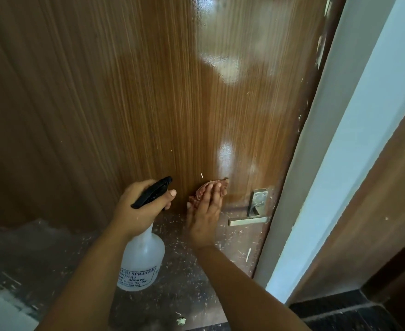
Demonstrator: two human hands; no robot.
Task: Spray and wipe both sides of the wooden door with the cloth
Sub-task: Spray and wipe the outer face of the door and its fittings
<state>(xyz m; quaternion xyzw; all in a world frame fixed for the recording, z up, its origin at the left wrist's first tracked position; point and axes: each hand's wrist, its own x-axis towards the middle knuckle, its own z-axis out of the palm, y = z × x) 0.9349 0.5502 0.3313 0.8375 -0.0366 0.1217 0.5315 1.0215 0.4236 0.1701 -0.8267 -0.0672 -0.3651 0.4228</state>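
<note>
The right hand (202, 217) lays straight fingers (214, 192) flat over a brown cloth (205, 191), pressing it to the wooden door (149, 103) just left of the lever handle (249, 220), apparently to rub the glossy face clean. The left hand (139, 206) curls round the neck of the spray bottle (143, 261), nozzle toward the door, likely kept ready for another squirt.

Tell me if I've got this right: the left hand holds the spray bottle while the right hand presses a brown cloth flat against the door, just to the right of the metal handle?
Nearly. In the head view the right hand presses the brown cloth to the door left of the metal handle, not right. The left hand does hold the spray bottle.
</note>
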